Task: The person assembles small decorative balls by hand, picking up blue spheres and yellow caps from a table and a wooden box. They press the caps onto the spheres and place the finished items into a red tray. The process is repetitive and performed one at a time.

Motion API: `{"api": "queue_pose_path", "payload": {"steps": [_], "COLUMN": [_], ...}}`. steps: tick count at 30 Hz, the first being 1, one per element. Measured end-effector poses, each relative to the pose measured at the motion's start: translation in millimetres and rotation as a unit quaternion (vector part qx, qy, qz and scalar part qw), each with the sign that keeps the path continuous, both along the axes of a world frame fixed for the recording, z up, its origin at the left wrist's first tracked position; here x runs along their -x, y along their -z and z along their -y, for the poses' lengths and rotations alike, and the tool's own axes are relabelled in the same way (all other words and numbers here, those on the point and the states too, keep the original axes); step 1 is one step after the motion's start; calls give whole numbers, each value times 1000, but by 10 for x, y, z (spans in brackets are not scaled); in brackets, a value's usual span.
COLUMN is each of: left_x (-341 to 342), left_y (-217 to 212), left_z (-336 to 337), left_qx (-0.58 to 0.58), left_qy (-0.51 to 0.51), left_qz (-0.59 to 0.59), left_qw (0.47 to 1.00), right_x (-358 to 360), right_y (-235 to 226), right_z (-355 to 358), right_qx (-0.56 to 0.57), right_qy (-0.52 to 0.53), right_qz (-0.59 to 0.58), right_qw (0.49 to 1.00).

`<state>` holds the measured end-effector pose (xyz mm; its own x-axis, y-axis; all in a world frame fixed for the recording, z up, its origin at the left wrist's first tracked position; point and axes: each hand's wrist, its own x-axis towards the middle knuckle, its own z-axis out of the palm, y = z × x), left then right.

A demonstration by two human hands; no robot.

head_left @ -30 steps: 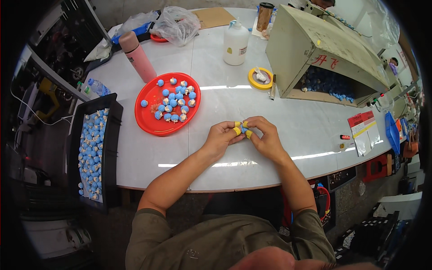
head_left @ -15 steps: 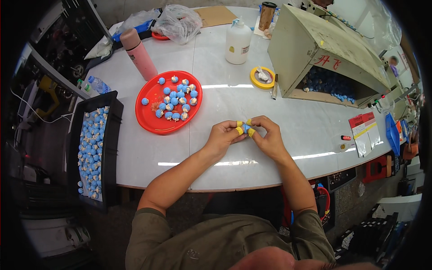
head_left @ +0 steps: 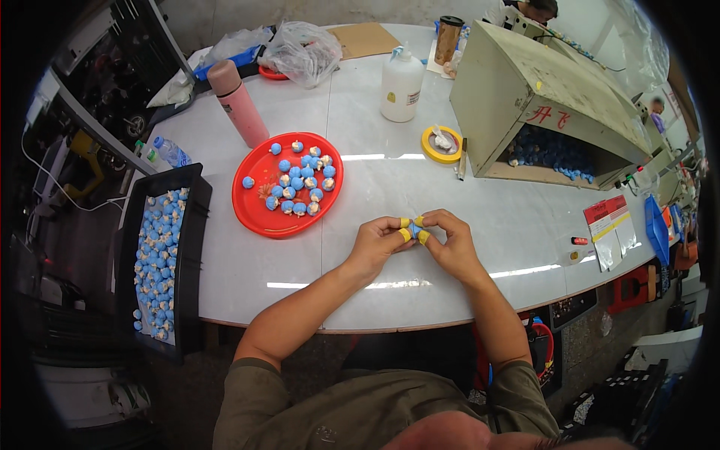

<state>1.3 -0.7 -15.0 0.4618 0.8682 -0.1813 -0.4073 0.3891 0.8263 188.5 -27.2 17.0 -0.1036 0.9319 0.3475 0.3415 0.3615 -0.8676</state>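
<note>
Between both hands, above the white table, is a small blue piece (head_left: 415, 229), mostly covered by fingertips, so its full shape is hidden. My left hand (head_left: 377, 241) pinches it from the left, with yellow tape wrapped round the thumb and a finger. From the right my right hand (head_left: 451, 244), taped in yellow the same way, pinches the same piece. To the left of the hands a round red tray (head_left: 251, 210) carries several small blue balls (head_left: 297, 183) with cream-coloured bits on them.
A long black bin (head_left: 196, 217) of similar balls stands at the left edge. Behind are a pink flask (head_left: 244, 112), a white squeeze bottle (head_left: 402, 86) and a yellow tape roll (head_left: 441, 144). At right, an open-fronted box (head_left: 517, 97) holds dark blue pieces; a red-and-white card (head_left: 611, 229) lies nearby.
The whole view has shifted, so the table and things on it sit slightly lower. Both hands keep pinching the blue piece, with fingers moved only slightly. A person shows more at the back.
</note>
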Motion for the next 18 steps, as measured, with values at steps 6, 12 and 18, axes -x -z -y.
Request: {"api": "queue_pose_path", "payload": {"steps": [6, 12, 18], "left_x": [-2, 13, -33], "left_y": [41, 63, -161], "left_z": [1, 8, 43], "left_qx": [-11, -16, 59], "left_qy": [3, 20, 26], "left_qz": [-14, -17, -60], "left_qw": [1000, 1000, 996], "right_x": [-21, -12, -24], "right_y": [9, 48, 254], "right_z": [-8, -14, -37], "right_qx": [19, 85, 172], "right_qy": [-17, -10, 16], "right_qz": [-11, -52, -100], "right_qw": [1000, 995, 980]}}
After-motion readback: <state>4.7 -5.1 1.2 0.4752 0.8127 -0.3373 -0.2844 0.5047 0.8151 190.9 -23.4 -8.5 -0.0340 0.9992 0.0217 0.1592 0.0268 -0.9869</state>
